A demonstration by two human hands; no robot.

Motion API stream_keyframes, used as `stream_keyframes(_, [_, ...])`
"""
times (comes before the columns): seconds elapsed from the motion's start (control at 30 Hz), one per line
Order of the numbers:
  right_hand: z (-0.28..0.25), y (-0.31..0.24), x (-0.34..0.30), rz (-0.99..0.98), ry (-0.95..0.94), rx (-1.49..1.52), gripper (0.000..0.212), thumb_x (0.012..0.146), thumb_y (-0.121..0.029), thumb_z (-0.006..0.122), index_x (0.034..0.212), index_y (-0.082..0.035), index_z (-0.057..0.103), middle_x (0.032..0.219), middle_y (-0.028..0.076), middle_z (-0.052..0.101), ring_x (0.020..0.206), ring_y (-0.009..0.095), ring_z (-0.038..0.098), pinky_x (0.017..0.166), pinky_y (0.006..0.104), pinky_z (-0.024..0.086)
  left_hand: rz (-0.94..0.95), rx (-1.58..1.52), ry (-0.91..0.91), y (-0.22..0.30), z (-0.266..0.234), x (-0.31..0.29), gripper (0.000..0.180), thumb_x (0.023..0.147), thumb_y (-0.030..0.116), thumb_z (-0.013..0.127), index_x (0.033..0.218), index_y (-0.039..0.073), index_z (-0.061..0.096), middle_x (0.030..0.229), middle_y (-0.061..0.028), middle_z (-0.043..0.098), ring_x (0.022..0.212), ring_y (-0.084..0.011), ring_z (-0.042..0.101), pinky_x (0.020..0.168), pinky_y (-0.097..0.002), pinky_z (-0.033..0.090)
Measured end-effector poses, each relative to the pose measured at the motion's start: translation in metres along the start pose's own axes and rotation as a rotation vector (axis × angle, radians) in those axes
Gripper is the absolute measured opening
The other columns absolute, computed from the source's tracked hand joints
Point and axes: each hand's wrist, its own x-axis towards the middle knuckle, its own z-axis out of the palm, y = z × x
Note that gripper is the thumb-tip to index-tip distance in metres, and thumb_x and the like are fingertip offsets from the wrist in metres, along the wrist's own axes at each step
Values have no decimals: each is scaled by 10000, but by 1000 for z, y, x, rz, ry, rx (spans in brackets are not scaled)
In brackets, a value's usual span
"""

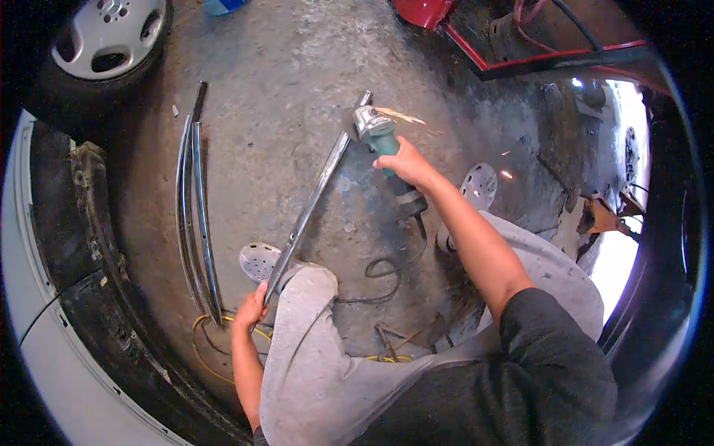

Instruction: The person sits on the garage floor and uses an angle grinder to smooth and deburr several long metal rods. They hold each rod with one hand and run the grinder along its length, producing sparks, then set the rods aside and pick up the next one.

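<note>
My right hand [404,162] is wrapped round the green body of an angle grinder [380,138]. The grinder's metal head meets a long shiny metal strip [312,199] near the strip's far end, and orange sparks [401,117] fly off to the right. The disc is mostly hidden by the grinder head. Down at the near left, my left hand [252,306] grips the near end of that strip, which slants from beside my left knee up toward the grinder. Several similar metal strips [199,201] lie side by side on the floor to the left.
A car wheel [111,37] stands at the far left, above a dark car body edge [104,245]. The black power cord [387,286] loops across the concrete floor between my feet. A yellow cable [199,349] lies near my left arm. At the far right are red-edged parts [476,56] and a rusty metal stand [599,215].
</note>
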Motion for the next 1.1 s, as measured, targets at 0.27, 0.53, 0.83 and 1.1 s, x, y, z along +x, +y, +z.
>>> stream_keyframes(0.27, [-26, 11, 25, -58, 23, -15, 701, 766, -215, 804, 1363, -7, 500, 1013, 107, 651, 855, 182, 642, 761, 353, 549, -49, -86, -96, 6, 2, 4, 727, 1016, 764, 352, 731, 114, 511, 564, -17, 490, 458, -146, 439, 464, -330, 366])
stream_keyframes(0.53, [22, 21, -44, -17, -213, -125, 709, 719, -257, 834, 1319, 9, 565, 1082, 119, 685, 975, 218, 641, 892, 364, 517, -18, -26, 5, 2, -3, 2, 726, 998, 782, 371, 766, 111, 522, 602, -13, 497, 498, -158, 453, 492, -342, 377])
stream_keyframes(0.83, [-39, 16, 33, -29, 66, -255, 737, 714, -269, 828, 1329, 31, 553, 1076, 143, 684, 963, 234, 656, 878, 370, 530, 127, 124, 202, -17, -8, 23, 753, 1024, 702, 436, 964, -22, 633, 761, -192, 604, 756, -355, 612, 770, -469, 490])
stream_keyframes(1.1, [-46, -39, 35, -64, 97, -706, 745, 720, -382, 784, 1322, -13, 545, 1178, 297, 701, 1100, 443, 688, 950, 473, 540, 177, 73, 186, -15, -11, 14, 660, 973, 625, 610, 1150, -8, 675, 1001, -246, 710, 968, -392, 674, 897, -457, 511])
